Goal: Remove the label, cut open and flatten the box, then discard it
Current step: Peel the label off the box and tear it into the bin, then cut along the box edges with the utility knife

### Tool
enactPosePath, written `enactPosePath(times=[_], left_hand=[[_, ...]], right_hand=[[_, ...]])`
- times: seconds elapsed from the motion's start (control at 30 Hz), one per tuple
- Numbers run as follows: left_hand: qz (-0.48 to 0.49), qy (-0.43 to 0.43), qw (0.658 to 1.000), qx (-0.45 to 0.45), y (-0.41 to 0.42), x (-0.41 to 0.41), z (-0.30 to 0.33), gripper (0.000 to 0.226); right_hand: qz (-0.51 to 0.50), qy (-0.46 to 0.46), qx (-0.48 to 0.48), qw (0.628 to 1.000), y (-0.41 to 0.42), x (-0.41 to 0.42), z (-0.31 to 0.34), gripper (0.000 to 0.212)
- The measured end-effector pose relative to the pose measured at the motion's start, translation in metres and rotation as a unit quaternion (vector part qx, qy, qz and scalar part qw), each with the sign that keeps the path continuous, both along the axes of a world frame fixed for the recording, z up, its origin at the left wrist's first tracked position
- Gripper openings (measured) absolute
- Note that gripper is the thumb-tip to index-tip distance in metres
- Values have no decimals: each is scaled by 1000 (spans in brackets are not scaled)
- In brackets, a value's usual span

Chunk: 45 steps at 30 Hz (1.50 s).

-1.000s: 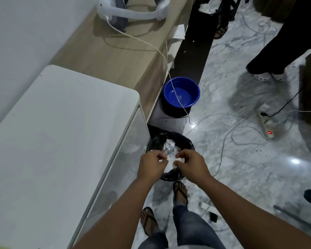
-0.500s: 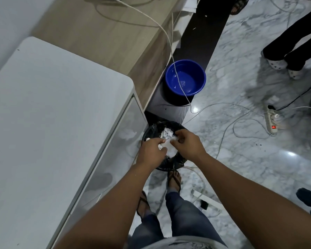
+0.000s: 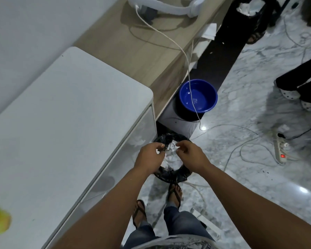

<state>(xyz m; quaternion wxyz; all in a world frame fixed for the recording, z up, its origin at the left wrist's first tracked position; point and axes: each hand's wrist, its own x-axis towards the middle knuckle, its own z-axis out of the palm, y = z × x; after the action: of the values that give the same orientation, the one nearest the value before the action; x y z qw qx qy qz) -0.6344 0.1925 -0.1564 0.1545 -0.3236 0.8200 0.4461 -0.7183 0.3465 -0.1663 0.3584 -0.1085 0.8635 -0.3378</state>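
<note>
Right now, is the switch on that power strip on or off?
On. The power strip on the floor shows a red light glowing at its near end.

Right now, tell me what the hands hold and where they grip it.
Left hand and right hand pinch a crumpled white scrap by opposite edges.

floor (image 3: 258, 177): glossy grey-veined marble
tabletop (image 3: 61, 132): smooth matt white
counter (image 3: 151, 51): matt wood grain
basin (image 3: 198, 95): shiny blue plastic
bin liner (image 3: 171, 175): crinkled glossy black plastic
scraps (image 3: 171, 159): crumpled white paper
</note>
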Motion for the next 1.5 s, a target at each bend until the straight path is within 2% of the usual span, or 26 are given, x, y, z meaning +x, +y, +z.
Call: enactPosePath(times=[0.23, 0.5, 0.83, 0.97, 1.13, 1.23, 1.3, 1.4, 1.5], left_hand=[[81, 66, 994, -22, -21, 29, 48, 31], [196, 141, 967, -86, -52, 99, 107, 29], [337, 180, 915, -133, -105, 280, 138, 24], [397, 170, 883, -184, -124, 368, 142, 25], [438, 119, 848, -276, -152, 469, 142, 24], [459, 58, 815, -350, -169, 515, 145, 56], [471, 18, 811, -347, -180, 539, 144, 85], [464, -6, 847, -257, -201, 566, 133, 137], [415, 6, 892, -181, -218, 576, 123, 155]], right_hand=[[68, 62, -97, 991, -46, 4, 55, 23], [189, 101, -167, 962, -122, 45, 99, 14], [290, 105, -178, 935, -198, 182, 118, 12], [337, 96, -175, 920, -228, 248, 115, 15], [377, 115, -158, 906, -267, 314, 111, 16], [390, 154, -123, 899, -293, 333, 103, 29], [391, 184, -89, 897, -309, 341, 100, 41], [401, 220, -37, 888, -327, 350, 98, 54], [423, 254, 0, 870, -337, 354, 95, 50]])
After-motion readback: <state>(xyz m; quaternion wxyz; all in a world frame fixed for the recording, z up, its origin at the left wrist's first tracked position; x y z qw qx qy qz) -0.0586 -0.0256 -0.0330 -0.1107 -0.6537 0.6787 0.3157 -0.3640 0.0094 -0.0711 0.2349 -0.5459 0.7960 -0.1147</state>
